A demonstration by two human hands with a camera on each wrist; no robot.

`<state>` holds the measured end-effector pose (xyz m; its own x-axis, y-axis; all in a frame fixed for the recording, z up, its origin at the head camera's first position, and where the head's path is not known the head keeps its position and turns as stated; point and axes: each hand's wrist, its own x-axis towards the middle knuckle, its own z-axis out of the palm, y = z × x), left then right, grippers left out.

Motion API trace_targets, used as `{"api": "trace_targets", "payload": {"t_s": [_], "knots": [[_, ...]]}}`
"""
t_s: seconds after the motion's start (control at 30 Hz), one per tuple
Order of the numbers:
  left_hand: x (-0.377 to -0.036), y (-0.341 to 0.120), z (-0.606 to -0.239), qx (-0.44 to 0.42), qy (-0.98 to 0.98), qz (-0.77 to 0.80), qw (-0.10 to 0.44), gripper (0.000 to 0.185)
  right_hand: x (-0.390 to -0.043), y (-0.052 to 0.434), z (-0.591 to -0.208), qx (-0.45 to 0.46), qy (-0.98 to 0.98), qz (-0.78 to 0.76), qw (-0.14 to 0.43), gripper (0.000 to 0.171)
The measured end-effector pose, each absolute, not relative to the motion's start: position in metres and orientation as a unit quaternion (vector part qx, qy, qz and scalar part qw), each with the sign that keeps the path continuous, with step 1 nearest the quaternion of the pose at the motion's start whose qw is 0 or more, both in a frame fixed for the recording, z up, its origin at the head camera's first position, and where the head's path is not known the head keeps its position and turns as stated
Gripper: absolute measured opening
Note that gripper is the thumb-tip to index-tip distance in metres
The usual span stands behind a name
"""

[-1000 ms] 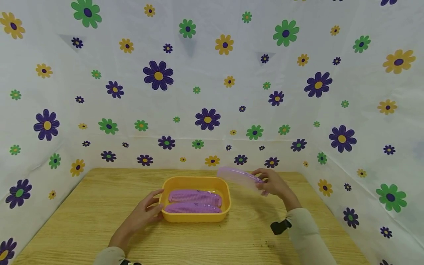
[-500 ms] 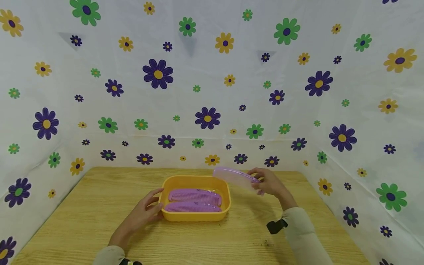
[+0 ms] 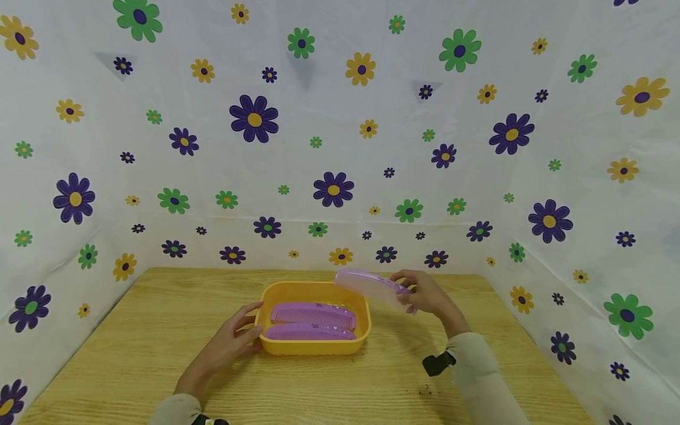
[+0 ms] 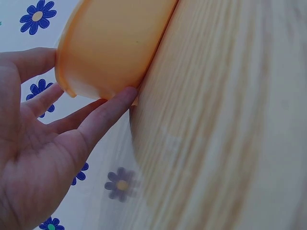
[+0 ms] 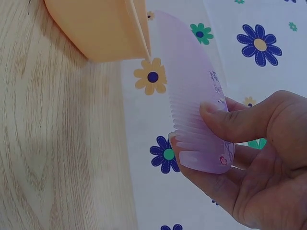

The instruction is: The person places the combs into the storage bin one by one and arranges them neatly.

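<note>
A yellow plastic basin (image 3: 313, 348) stands on the table with two purple combs inside, a rear comb (image 3: 313, 313) and a front comb (image 3: 308, 333). My left hand (image 3: 236, 336) rests against the basin's left end, its fingertips and thumb spread on the outer wall. In the left wrist view the fingers (image 4: 108, 117) are fairly straight. My right hand (image 3: 425, 293) pinches a translucent light purple comb (image 5: 192, 91) by one end, between thumb and fingers. That comb is raised and slants toward the basin, its far end overlapping the back right rim in the head view.
The wood-grain table (image 3: 297, 389) is bordered by a white cloth (image 3: 319, 88) with printed flowers at the back and both sides. A few dark specks (image 3: 425, 389) lie on the table at the front right.
My right hand has moved left with the light purple comb, bringing its far end over the basin's back right corner. The left hand and basin have stayed in place.
</note>
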<state>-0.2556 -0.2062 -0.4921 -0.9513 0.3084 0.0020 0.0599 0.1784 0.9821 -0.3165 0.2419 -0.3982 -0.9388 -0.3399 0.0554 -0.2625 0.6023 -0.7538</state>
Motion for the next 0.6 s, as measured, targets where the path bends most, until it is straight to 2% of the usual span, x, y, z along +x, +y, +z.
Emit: {"api": "trace_targets", "payload": {"t_s": [0.6], "knots": [[-0.256, -0.207, -0.492, 0.135, 0.76, 0.628, 0.1, 0.063, -0.318, 0.225, -0.402, -0.184, 0.889, -0.415, 0.061, 0.036]]}}
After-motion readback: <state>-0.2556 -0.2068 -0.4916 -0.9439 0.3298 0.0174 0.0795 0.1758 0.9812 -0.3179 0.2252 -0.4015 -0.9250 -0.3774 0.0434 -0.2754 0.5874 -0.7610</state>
